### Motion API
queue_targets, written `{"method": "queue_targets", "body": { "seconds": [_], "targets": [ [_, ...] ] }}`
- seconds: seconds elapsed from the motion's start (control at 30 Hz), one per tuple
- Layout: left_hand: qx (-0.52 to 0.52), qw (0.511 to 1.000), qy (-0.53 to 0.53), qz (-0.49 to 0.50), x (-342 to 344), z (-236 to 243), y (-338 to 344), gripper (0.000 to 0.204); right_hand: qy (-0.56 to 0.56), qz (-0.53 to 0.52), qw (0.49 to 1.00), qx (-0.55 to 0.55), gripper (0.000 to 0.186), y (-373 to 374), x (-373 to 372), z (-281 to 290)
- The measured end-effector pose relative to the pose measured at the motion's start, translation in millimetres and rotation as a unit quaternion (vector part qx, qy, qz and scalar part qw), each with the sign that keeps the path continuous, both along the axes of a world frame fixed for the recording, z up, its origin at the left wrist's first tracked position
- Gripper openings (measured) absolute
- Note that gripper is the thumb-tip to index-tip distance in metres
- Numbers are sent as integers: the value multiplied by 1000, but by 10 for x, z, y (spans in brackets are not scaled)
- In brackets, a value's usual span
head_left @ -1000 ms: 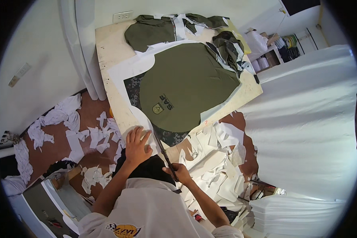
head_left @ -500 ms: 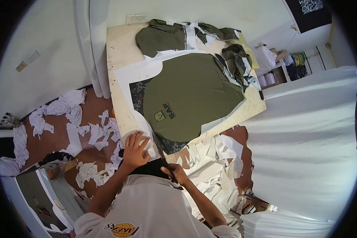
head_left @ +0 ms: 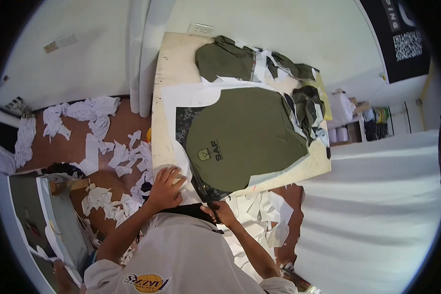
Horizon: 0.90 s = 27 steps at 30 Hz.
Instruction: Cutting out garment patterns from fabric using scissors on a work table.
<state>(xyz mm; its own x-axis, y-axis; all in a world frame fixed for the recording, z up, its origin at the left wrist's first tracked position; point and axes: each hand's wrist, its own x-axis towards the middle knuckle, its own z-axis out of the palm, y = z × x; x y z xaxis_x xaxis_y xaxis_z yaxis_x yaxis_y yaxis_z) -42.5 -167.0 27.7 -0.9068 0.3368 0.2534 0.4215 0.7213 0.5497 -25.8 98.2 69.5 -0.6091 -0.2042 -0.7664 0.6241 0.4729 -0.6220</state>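
Observation:
My right hand (head_left: 222, 213) grips a pair of dark scissors (head_left: 213, 211) near the table's front edge, close to my waist. Their blades point away along the seam between a white backing sheet (head_left: 183, 158) and a camouflage fabric strip (head_left: 215, 193). My left hand (head_left: 165, 189) presses on the white sheet left of the blades, fingers spread, holding nothing. Beyond the scissors lies a flat olive-green fabric piece (head_left: 250, 137) with a small printed emblem, over the camouflage and the white sheet. Whether the blades are apart is too small to tell.
More olive garment pieces (head_left: 225, 61) lie at the table's far side, and a crumpled camouflage bundle (head_left: 308, 105) at its right. White scraps (head_left: 125, 159) litter the floor left of the table (head_left: 164, 117). A white curtain (head_left: 377, 196) hangs on the right.
The whole view has shifted, so the table sits lower and slightly right. My left hand stays spread on the white sheet and my right hand still holds the scissors at the table's front edge.

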Motion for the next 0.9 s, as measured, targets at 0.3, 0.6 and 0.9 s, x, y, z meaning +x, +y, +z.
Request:
{"method": "queue_targets", "body": {
  "seconds": [0.3, 0.6, 0.9],
  "targets": [
    [-5, 1000, 0, 11, 10, 83, 12, 56, 18, 107, 994, -6, 47, 183, -456, 30],
    [-19, 1000, -15, 10, 42, 5, 23, 56, -3, 158, 987, 44, 46, 270, -852, 40],
    [-24, 999, -16, 18, 82, -38, 23, 50, 30, 268, 962, 50, 46, 424, -1408, -125]
  ]
}}
